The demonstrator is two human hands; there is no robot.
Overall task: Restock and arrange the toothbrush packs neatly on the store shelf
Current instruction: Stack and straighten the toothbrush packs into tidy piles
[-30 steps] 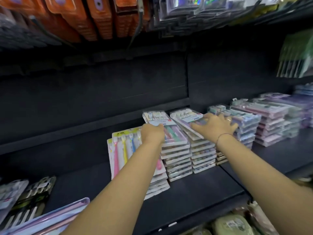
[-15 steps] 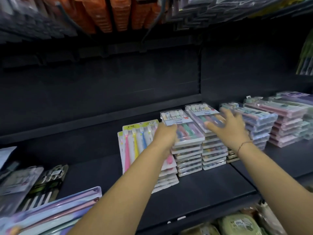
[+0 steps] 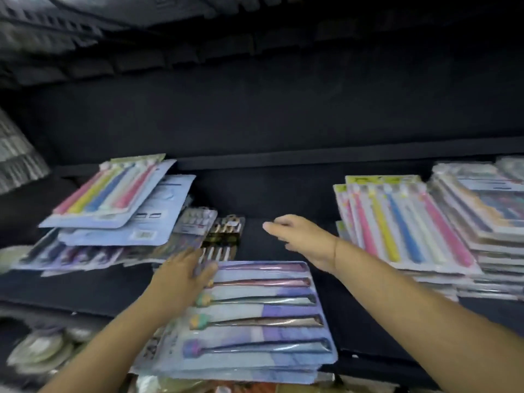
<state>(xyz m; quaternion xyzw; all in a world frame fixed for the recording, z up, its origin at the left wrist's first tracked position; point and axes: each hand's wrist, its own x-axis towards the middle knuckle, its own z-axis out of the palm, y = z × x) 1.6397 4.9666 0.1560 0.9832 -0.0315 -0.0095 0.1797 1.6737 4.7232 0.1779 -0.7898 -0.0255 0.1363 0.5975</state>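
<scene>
A stack of wide blue-purple toothbrush packs (image 3: 263,316) lies at the front edge of the dark shelf (image 3: 269,191), overhanging it a little. My left hand (image 3: 181,276) rests with loose fingers on the stack's left end. Just behind the stack, my right hand (image 3: 300,239) hovers over bare shelf, fingers straight and pointing left, holding nothing. A small black-and-gold pack (image 3: 225,234) lies just beyond my left fingertips. To the left sits an untidy pile of packs (image 3: 113,199) with coloured brushes on top. A neater stack with pink, yellow and blue brushes (image 3: 402,222) stands to the right.
Further stacks of packs (image 3: 487,208) fill the shelf's right end. Round bagged goods (image 3: 39,350) lie below the shelf at lower left. Blurred hanging goods (image 3: 17,154) show at the left edge. The image is motion-blurred.
The view has swung left and down. Both hands have left the stacks they touched before; the left now rests on the blue-purple stack, and the right hovers over the bare shelf.
</scene>
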